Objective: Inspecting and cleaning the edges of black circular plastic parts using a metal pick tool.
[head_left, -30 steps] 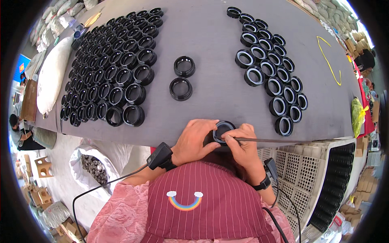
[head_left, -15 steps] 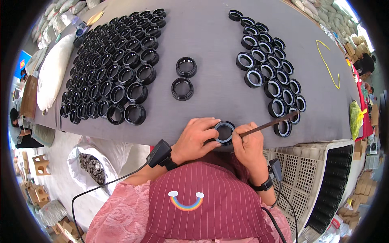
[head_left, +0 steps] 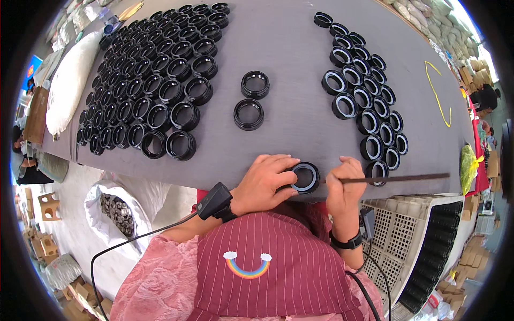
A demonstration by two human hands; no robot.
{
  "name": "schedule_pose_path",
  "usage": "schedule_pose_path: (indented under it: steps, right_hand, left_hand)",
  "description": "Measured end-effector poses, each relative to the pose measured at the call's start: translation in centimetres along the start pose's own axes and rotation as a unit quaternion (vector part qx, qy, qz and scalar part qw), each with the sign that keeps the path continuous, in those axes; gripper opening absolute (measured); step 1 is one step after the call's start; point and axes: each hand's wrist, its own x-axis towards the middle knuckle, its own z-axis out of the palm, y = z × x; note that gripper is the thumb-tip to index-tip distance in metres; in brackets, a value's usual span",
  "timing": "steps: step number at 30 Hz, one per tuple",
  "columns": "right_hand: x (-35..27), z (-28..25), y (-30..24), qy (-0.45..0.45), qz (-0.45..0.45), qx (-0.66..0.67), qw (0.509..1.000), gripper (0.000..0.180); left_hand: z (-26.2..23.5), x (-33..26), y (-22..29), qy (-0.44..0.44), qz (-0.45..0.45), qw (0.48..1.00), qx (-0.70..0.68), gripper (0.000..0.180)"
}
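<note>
Near the table's front edge, a black ring (head_left: 317,179) with a pale grey band around its inside lies under the fingers of my left hand (head_left: 266,181). Those fingers close around its left side. To the right of it, my right hand (head_left: 344,187) pinches a thin dark brown stick (head_left: 401,178). The stick's long end points right, almost level; its other end comes out toward the ring, and its tip is too small to make out. Beyond my hands stand two black rings, a farther ring (head_left: 255,84) and a nearer ring (head_left: 249,114), with no pale band visible.
Many black rings (head_left: 184,115) fill the table's left side. On the right is a column of pale-banded rings (head_left: 345,106), its nearest ones close to the stick. A yellow cord (head_left: 438,93) lies farther right. Plastic crates (head_left: 396,216) stand below the right edge; an open white sack (head_left: 115,211) sits lower left.
My right hand has drawn back from the ring to the right, and the stick has swung from slanting upward to nearly level. My left hand stays on the ring. The view has shifted slightly.
</note>
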Motion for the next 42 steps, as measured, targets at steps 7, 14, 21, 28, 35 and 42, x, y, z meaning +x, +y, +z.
schedule_pose_path:
  steps: [7,14,21,28,35,42]
  right_hand:
    - [-0.7,0.8,1.1,-0.046,0.039,0.036,0.998,0.006]
    - [0.3,-0.3,0.3,-0.119,-0.008,-0.051,0.992,0.009]
    - [-0.6,-0.7,0.4,-0.165,0.059,0.015,0.984,0.009]
    - [-1.8,0.8,-0.3,-0.139,0.06,0.139,0.979,0.004]
    - [-2.6,3.0,-1.6,-0.053,0.017,0.072,0.996,0.004]
    - [-5.5,2.7,0.3,0.187,0.28,0.398,0.853,0.013]
  left_hand:
    - [0.0,0.1,0.1,0.009,0.012,1.0,0.0,0.026]
    - [0.2,-0.1,0.2,0.032,0.007,0.999,0.011,0.025]
    - [0.3,-0.1,0.2,0.028,0.008,1.0,0.001,0.026]
    - [0.2,-0.1,-0.4,0.032,0.0,0.999,0.006,0.037]
    - [0.3,0.0,0.2,0.032,-0.027,0.999,-0.003,0.071]
    - [1.5,2.5,1.0,0.076,-0.046,0.99,-0.11,0.068]
